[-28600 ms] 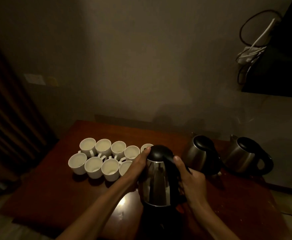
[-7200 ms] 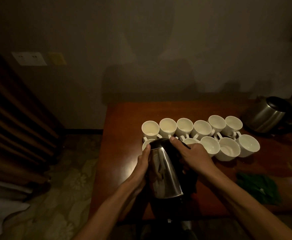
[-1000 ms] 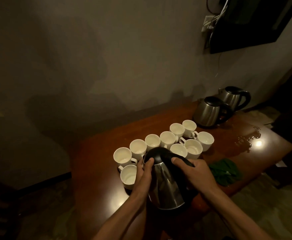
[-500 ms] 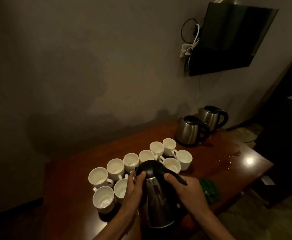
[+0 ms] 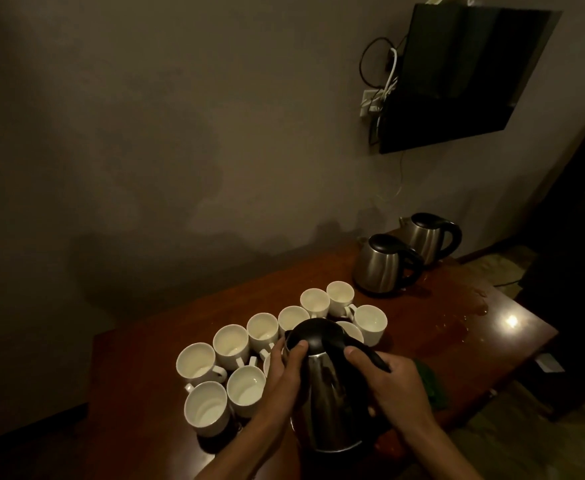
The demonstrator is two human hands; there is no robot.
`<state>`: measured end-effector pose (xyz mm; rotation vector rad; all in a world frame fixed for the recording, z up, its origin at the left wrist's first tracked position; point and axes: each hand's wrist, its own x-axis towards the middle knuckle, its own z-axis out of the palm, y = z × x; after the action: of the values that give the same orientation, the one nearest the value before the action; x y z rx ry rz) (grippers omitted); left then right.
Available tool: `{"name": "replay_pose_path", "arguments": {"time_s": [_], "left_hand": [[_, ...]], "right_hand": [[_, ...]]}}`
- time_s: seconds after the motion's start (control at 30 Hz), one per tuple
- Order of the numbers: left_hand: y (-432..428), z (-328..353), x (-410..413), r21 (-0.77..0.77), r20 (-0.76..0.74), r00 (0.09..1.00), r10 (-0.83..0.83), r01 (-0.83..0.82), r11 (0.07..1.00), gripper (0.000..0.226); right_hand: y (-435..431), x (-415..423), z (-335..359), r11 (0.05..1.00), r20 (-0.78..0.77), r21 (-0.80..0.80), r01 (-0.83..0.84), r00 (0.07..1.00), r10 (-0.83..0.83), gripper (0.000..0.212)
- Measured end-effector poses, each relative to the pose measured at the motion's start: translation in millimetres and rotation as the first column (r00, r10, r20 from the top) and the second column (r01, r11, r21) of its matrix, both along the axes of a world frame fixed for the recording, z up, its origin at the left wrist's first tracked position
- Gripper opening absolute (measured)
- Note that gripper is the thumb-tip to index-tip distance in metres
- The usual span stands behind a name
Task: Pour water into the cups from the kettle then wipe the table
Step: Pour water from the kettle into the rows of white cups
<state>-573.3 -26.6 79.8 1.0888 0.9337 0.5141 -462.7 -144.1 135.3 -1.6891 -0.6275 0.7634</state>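
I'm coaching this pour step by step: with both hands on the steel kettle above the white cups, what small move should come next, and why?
Probably tip the stainless steel kettle with the black lid slightly further forward. The right hand grips its handle, the left hand holds its body, and its front hangs over the white ceramic cups.

no readable text, labels, brands or numbers on anything in view
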Motion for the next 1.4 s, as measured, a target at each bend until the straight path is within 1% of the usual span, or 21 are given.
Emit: {"name": "replay_pose_path", "arguments": {"time_s": [0.1,0.23,0.37,0.53,0.67,0.8,0.9,0.93,1.03,1.13,1.17,1.3,1.4], "left_hand": [[0.9,2.6,4.8,0.036,0.008,1.0,-0.029,0.029,0.999,0.052],[2.5,4.7,8.3,0.035,0.008,0.998,-0.058,0.057,0.998,0.054],[3.8,7.3,8.9,0.033,0.021,0.996,-0.082,0.081,0.996,0.055],[3.2,7.9,5.3,0.066,0.06,0.992,-0.111,0.107,0.992,0.051],[3.1,7.3,3.6,0.056,0.066,0.987,-0.149,0.146,0.988,0.073],[5.1,10.9,3.2,0.083,0.089,0.977,-0.196,0.189,0.979,0.069],[8.8,9.0,4.1,0.102,0.096,0.971,-0.219,0.209,0.973,0.065],[10.5,8.2,4.5,0.109,0.098,0.969,-0.226,0.216,0.97,0.068],[12.6,6.4,6.2,0.117,0.088,0.968,-0.234,0.223,0.968,0.088],[13.4,3.9,8.5,0.114,0.073,0.97,-0.23,0.221,0.969,0.114],[13.8,3.2,10.0,0.113,0.072,0.97,-0.231,0.222,0.968,0.114],[13.2,1.8,19.8,0.104,0.072,0.977,-0.202,0.194,0.976,0.092],[12.0,1.6,29.6,0.097,0.05,0.984,-0.171,0.165,0.981,0.082]], "right_hand": [[0.9,3.9,0.7,1.0,0.027,0.01,0.003,1.0,-0.003,0.03],[1.3,6.5,1.1,0.999,0.053,0.03,0.027,0.998,-0.029,0.033],[-0.7,5.9,2.8,0.998,0.035,0.042,0.055,0.998,-0.056,0.033],[-5.2,6.1,1.7,0.996,0.027,0.031,0.085,0.996,-0.086,0.031],[-8.6,3.1,-1.4,0.991,0.051,0.024,0.132,0.99,-0.133,0.036],[-8.9,-1.4,-0.9,0.985,0.073,0.056,0.164,0.983,-0.168,0.038],[-8.7,-2.3,-1.8,0.983,0.078,0.079,0.169,0.982,-0.175,0.043],[-8.4,-2.9,-1.5,0.982,0.078,0.086,0.171,0.981,-0.178,0.045],[-8.1,-2.0,-1.1,0.978,0.087,0.112,0.174,0.979,-0.184,0.044],[-8.7,1.1,-3.3,0.98,0.096,0.121,0.158,0.981,-0.17,0.044],[-8.7,3.5,-4.7,0.98,0.1,0.124,0.155,0.981,-0.168,0.043],[-5.1,16.9,-11.1,0.983,0.093,0.133,0.128,0.986,-0.141,0.037],[-1.7,30.0,-13.2,0.988,0.101,0.137,0.073,0.991,-0.087,0.041]]}}
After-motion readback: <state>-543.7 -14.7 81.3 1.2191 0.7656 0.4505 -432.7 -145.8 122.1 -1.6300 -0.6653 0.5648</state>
